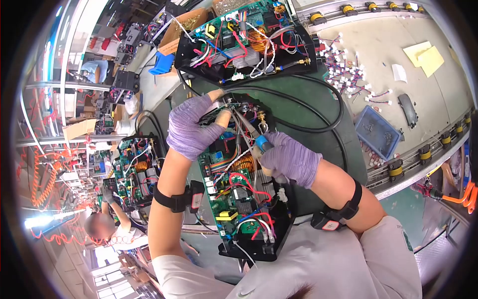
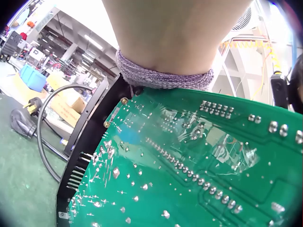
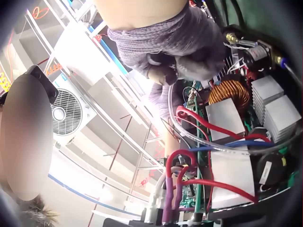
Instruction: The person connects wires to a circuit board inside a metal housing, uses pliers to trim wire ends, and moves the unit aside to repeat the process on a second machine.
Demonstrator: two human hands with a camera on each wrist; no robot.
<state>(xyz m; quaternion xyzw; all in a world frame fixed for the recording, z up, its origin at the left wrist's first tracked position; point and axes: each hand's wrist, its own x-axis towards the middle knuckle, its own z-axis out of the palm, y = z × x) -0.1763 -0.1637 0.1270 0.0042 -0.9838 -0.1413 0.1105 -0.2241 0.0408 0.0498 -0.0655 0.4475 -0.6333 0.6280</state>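
A black-cased unit with a green circuit board (image 1: 219, 199) lies before me in the head view, its end turned away under my hands. My gloved left hand (image 1: 191, 124) grips the far end of the board between thumb and fingers. The board's soldered underside (image 2: 189, 151) fills the left wrist view, where only the knitted glove cuff (image 2: 165, 78) shows. My gloved right hand (image 1: 294, 159) holds a slim metal-tipped tool with a blue grip (image 1: 263, 143), its tip reaching beside my left thumb. In the right wrist view, my right hand (image 3: 189, 56) is above a copper coil (image 3: 229, 94) and red wires.
Another open unit (image 1: 249, 45) stands behind, with a black cable (image 1: 318, 127) looping to the right. White-plugged leads (image 1: 348, 74), a blue tray (image 1: 378, 132) and yellow papers (image 1: 430, 60) lie on the right. At left, another person (image 1: 107, 226) works by a further unit (image 1: 137, 169).
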